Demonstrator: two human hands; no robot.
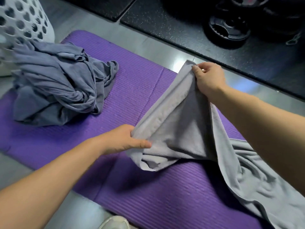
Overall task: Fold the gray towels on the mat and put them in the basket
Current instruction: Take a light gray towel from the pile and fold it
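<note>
A light gray towel (179, 123) is stretched above the purple mat (132, 90). My left hand (125, 139) grips its near corner. My right hand (208, 78) pinches its far corner at the mat's far edge. The towel's lower part sags onto the mat and trails toward the bottom right under my right forearm. A crumpled heap of darker gray towels (56, 86) lies on the left part of the mat. The white perforated basket (23, 23) stands at the top left, just behind the heap.
Black rubber floor tiles (181, 27) run along the top, with black weight plates (229, 28) on them at the top right. Gray glossy floor surrounds the mat. A white shoe (115, 223) shows at the bottom edge.
</note>
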